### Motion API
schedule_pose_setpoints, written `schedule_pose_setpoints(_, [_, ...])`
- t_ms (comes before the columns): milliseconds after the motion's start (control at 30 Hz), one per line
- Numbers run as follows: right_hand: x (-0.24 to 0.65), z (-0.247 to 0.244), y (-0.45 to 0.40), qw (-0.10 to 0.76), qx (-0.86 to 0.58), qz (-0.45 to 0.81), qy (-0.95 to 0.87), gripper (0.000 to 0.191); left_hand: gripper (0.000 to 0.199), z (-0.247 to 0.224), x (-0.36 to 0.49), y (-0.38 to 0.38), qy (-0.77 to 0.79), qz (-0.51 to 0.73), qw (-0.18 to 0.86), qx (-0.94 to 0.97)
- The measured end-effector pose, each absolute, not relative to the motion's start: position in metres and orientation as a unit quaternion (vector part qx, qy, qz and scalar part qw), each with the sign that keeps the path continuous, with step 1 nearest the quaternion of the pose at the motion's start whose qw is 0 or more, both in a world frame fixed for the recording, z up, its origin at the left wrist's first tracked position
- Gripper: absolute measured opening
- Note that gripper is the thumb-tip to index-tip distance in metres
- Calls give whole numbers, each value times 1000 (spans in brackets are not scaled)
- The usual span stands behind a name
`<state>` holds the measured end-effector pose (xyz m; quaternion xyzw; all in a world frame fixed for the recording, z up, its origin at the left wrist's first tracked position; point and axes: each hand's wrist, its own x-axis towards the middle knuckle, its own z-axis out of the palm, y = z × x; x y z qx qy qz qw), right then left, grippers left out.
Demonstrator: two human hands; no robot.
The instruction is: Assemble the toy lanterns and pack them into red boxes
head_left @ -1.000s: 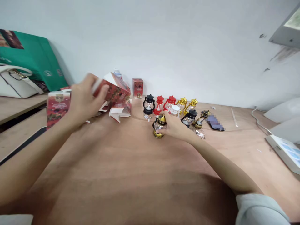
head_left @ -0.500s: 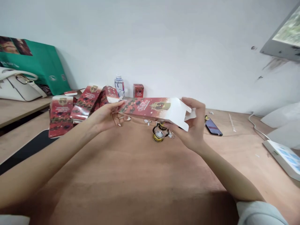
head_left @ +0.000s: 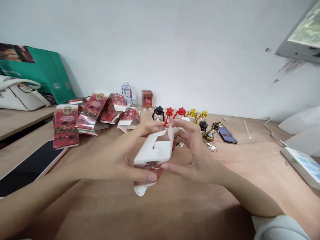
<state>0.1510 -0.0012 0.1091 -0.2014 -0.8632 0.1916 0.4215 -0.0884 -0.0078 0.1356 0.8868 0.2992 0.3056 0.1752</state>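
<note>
A red printed carton (head_left: 147, 154) with white end flaps is held between my two hands above the middle of the table. Its flaps stand unfolded at the top, and a white tab hangs below. My left hand (head_left: 117, 161) grips the carton's left side, thumb across the front. On the other side my right hand (head_left: 196, 156) holds the right edge, its thumb on the red face and its fingers near the raised flap. Just behind the hands are several small lanterns: a black one (head_left: 158, 115), red ones (head_left: 181, 113), gold ones (head_left: 202, 116) and a tilted bronze one (head_left: 212, 132).
Several red cartons (head_left: 66, 126) lie at the left, beside a dark-screened tablet (head_left: 27, 166). Near the wall stand a bottle (head_left: 127, 93) and a small red box (head_left: 147, 100). A phone (head_left: 227, 134) and a power strip (head_left: 302, 168) lie right; a white handbag (head_left: 22, 96) sits far left.
The carton has turned from lying flat sideways to standing with its flapped end up, and has come lower and closer. My hands have moved nearer together, uncovering the lanterns behind.
</note>
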Motion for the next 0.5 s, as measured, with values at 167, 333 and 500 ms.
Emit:
schedule_pose_setpoints(167, [149,110,-5,414,-210,161,-871,69,85,128,-78,-4,341,308,203,864])
schedule_pose_setpoints(333, [148,111,-11,419,-209,163,-869,69,100,112,-74,-4,340,390,168,839])
schedule_pose_setpoints(500, [150,109,-4,441,-220,215,-843,67,92,102,-72,-2,263,432,151,849])
